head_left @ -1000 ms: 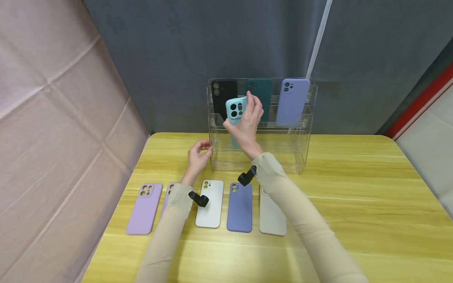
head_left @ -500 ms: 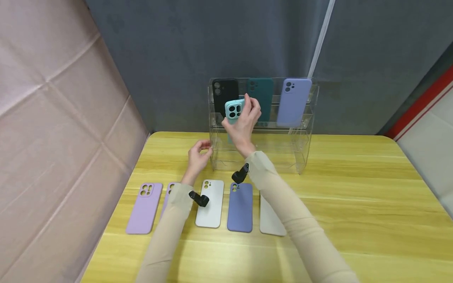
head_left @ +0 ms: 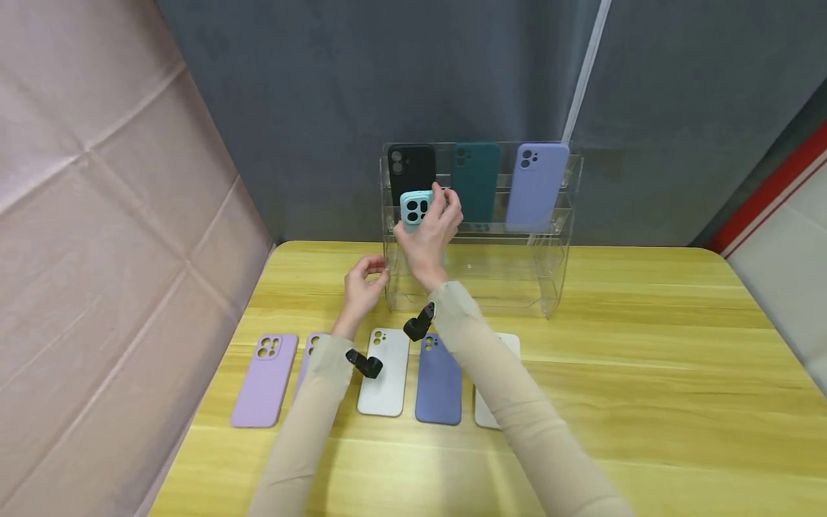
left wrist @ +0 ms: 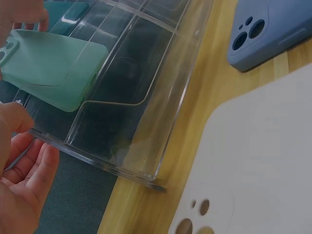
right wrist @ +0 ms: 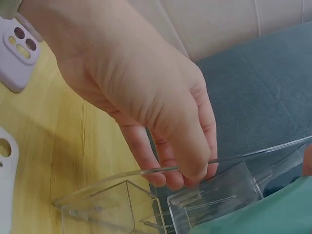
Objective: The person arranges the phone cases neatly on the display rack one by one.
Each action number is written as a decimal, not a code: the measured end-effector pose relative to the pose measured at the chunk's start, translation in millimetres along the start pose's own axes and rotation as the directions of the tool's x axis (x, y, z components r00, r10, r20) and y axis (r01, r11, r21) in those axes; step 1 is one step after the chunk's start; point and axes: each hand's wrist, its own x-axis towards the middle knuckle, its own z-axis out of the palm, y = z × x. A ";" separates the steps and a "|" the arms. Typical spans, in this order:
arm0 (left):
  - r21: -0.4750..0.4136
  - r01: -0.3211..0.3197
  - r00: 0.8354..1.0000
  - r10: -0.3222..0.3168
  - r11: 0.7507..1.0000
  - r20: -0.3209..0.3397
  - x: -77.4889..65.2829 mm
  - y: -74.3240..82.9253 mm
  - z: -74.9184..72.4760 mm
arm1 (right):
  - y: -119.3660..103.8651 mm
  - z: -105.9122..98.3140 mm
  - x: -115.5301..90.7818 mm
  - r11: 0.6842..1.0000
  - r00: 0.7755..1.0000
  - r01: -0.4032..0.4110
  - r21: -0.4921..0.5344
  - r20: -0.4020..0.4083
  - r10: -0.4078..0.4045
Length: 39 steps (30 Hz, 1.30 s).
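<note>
My right hand (head_left: 431, 233) grips a mint-green phone case (head_left: 413, 207) by its sides, camera cutouts at the top. The case stands in front of the left part of a clear tiered display rack (head_left: 504, 305); in the left wrist view its lower end (left wrist: 73, 73) is behind or within the clear plastic, and I cannot tell whether it touches a tier. My left hand (head_left: 363, 289) holds the rack's left side panel, thumb and fingers on either side of its edge in the right wrist view. A black case (head_left: 412, 165), a teal case (head_left: 474, 179) and a periwinkle case (head_left: 536, 187) stand in the top tier.
Along the table (head_left: 646, 373) lie a lilac case (head_left: 263, 384), a second lilac one (head_left: 302, 370) partly under the left arm, a white case (head_left: 388, 388), a blue-violet case (head_left: 438, 391) and another white case (head_left: 486, 415) beneath the right forearm. A grey curtain (head_left: 291, 108) hangs behind.
My right hand has moved left and down with the mint-green case, which stands more upright and lower against the rack. The left hand has stayed at the rack's side.
</note>
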 end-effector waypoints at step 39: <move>0.008 0.077 0.997 -0.077 0.997 -0.022 7.9 -29.6 2.0 | -1.2 -27.4 -6.5 0.997 0.997 0.069 0.017 0.045 -0.070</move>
